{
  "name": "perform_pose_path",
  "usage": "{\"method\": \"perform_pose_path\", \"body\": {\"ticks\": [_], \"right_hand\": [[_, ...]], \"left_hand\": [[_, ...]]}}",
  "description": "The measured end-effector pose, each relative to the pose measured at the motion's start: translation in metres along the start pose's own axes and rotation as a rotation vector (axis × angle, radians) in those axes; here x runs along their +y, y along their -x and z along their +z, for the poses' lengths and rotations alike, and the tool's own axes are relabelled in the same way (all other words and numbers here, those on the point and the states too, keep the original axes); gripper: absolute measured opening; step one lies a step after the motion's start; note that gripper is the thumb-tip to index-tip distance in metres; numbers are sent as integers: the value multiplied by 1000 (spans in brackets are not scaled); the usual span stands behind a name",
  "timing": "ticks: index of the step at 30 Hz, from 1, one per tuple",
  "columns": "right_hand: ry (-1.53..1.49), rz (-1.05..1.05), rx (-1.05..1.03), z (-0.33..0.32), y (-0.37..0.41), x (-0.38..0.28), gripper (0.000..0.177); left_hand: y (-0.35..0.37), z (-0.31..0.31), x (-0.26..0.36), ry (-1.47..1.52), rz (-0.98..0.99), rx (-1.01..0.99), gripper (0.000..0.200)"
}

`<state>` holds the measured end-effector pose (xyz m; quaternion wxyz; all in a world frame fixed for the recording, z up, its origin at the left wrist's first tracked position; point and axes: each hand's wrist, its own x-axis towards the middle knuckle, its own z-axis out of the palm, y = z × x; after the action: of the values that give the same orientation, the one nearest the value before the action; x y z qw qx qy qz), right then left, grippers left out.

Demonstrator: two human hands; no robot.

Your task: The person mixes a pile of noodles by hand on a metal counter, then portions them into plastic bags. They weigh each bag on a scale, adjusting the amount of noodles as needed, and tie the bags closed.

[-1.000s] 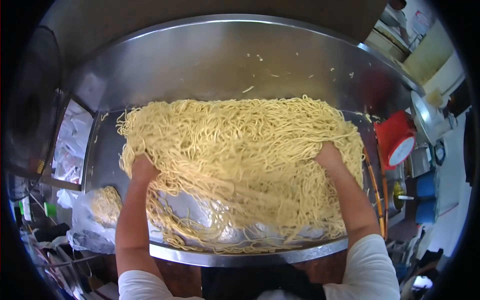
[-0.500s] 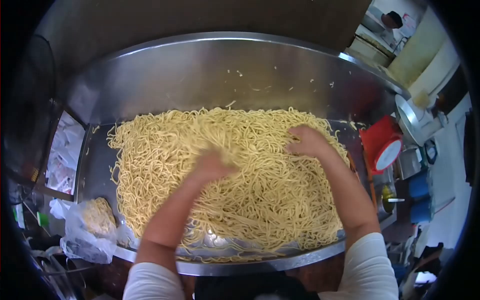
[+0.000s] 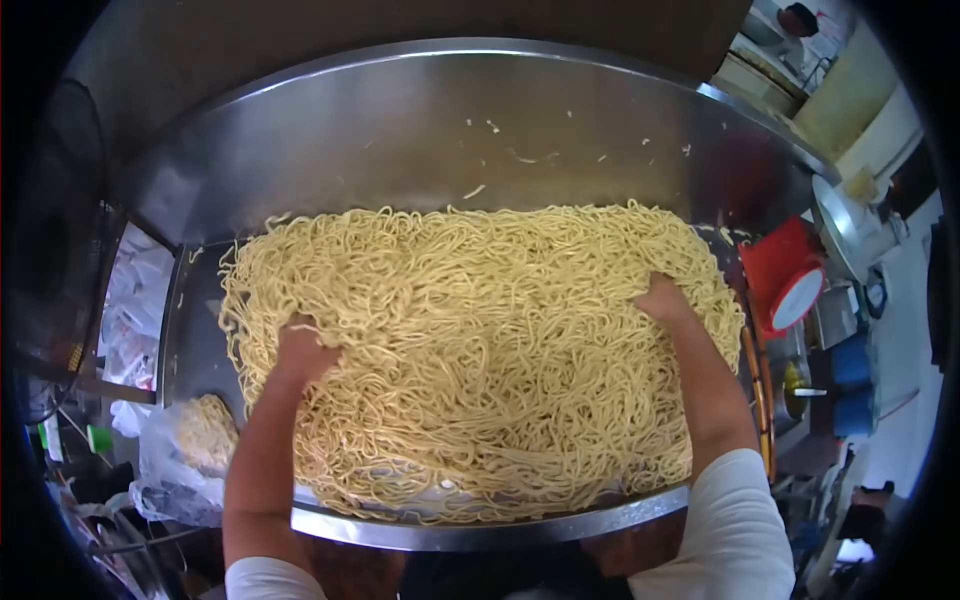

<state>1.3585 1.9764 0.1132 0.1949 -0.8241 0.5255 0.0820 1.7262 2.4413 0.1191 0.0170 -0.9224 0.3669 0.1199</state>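
A big heap of yellow noodles (image 3: 490, 340) covers most of a steel tray table (image 3: 470, 530) with a tall steel back wall. My left hand (image 3: 300, 352) is dug into the left side of the heap, fingers buried among strands. My right hand (image 3: 662, 298) presses into the right side of the heap, fingertips hidden under noodles. Both arms reach out from white short sleeves at the bottom.
A plastic bag with noodles (image 3: 185, 455) lies at the tray's left front corner. A red scale (image 3: 790, 280) stands to the right, with blue containers (image 3: 850, 385) below it. Stray noodle bits stick to the steel back wall (image 3: 500, 140). A dark fan (image 3: 55, 230) stands on the left.
My hands have moved apart from the middle of the heap to its left and right sides. The noodles lie flatter and more spread than a second ago, when they were lifted.
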Motion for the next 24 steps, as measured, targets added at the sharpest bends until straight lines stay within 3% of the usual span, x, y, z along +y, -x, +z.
{"method": "perform_pose_path", "body": {"ticks": [5,7,8,10,16,17,18,19,20,22,24], "right_hand": [[-19,-85,-14,-23,62,-31,69],[27,-150,14,-30,77,-39,64],[30,-163,8,-33,85,-49,64],[-8,-374,123,-37,108,-76,54],[-184,-752,-48,19,173,-175,38],[-216,-812,-92,42,182,-184,36],[-48,-837,-176,61,194,-193,33],[121,-857,-257,75,208,-196,32],[128,-864,-264,84,220,-189,32],[177,-957,-170,94,232,-183,31],[199,-961,-158,83,236,-171,28]], "left_hand": [[48,5,45,255,75,17,60],[68,18,51,434,421,313,64],[85,22,56,433,405,315,64],[127,30,69,152,331,248,67],[181,42,71,332,378,187,72],[181,39,66,213,395,225,69],[172,39,53,217,388,228,69],[157,44,30,157,233,199,65],[146,44,12,99,73,164,61],[124,23,-19,256,-65,27,53],[113,19,-21,183,-89,-60,48]]}}
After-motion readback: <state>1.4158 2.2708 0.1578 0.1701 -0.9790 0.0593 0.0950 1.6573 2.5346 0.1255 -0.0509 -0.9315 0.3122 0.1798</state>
